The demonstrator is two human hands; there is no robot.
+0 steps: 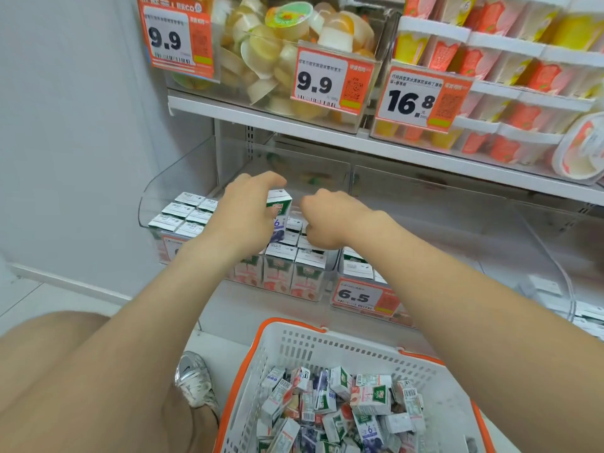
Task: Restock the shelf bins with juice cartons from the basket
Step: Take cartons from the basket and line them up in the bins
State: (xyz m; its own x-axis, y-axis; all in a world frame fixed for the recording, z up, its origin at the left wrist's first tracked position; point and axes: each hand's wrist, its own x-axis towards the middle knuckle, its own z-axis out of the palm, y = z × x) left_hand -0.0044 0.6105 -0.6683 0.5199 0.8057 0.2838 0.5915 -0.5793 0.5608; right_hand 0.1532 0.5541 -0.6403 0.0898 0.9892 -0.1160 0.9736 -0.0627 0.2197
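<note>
My left hand (243, 217) grips a small white juice carton (280, 212) with a green and purple label, held upright just above the rows of cartons in the clear shelf bin (147, 204). My right hand (322, 220) reaches into the same bin beside it, fingers curled down among the carton tops; what they hold is hidden. The bin holds several upright white cartons (310, 266) in rows. Below, the white basket with an orange rim (294, 325) sits on the floor, holding several loose cartons (343, 407) jumbled together.
A second clear bin (457, 243) to the right holds a few cartons behind a 6.5 price tag (359, 295). The shelf above carries jelly cups (277, 44) and pudding tubs (523, 76) with price tags. A wall stands at left. My knee and shoe (192, 377) are beside the basket.
</note>
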